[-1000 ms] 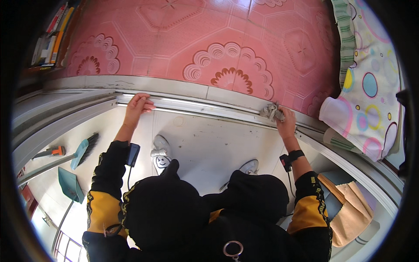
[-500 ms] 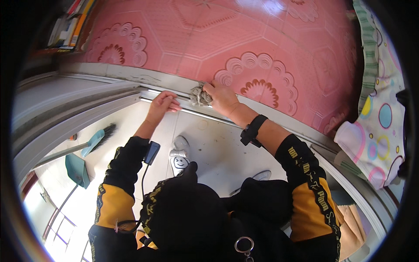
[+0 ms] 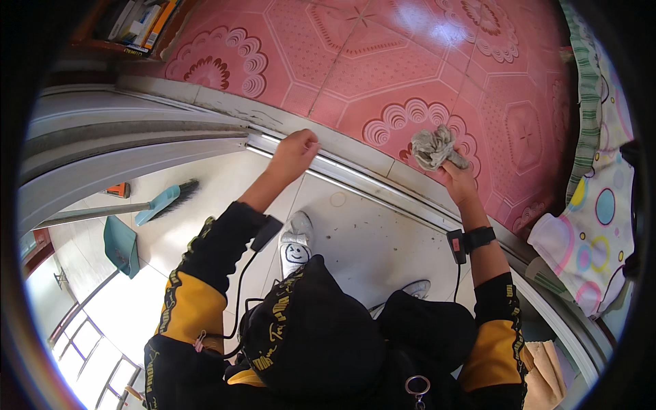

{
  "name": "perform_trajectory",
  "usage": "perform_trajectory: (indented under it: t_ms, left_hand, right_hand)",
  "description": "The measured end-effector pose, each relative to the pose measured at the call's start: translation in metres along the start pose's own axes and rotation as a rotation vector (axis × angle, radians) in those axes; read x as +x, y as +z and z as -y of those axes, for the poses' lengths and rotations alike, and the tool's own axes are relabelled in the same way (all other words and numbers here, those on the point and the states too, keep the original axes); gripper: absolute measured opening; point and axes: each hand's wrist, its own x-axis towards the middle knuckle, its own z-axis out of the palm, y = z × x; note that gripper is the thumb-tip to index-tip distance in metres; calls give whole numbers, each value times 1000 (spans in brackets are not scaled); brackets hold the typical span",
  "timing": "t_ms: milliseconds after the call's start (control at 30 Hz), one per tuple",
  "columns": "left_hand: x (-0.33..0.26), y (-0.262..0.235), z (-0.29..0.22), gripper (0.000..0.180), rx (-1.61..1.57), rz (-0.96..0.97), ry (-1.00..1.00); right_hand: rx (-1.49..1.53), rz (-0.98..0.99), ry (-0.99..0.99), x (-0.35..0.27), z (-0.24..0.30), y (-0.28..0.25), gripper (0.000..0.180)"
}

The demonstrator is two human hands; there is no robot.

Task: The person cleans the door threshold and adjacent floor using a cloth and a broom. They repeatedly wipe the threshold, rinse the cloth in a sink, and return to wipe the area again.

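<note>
Pale floor (image 3: pixel 355 266) beside pink tiles (image 3: pixel 355 82)
On it we see dark specks (image 3: pixel 328 237), white shoes (image 3: pixel 297 236), a teal dustpan (image 3: pixel 121 246) and, probably resting there, a broom (image 3: pixel 156 205).

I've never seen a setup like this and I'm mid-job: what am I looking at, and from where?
No machine: these are a person's bare hands, seen downward through a wide camera worn on the head, so straight edges look bent. The right hand grips a crumpled grey rag, seen over the pink patterned floor. The left hand, apparently holding nothing, is at the metal track. Toward the left of the pale floor are a broom and dustpan.
</note>
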Motion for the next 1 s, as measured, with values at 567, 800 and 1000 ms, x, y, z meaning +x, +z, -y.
perform_trajectory:
  t_ms: [567, 800, 1000]
  left_hand:
    - [-1, 1, -19, 8, 186, -31, 32]
    - [-126, -61, -18, 6, 307, 361, 28]
    - [-132, -62, -18, 5, 159, 230, -58]
  right_hand:
    - [-354, 65, 39, 3, 8, 17, 26]
    - [-828, 143, -301, 65, 15, 31, 32]
    - [-1165, -30, -668, 96, -46, 128, 32]
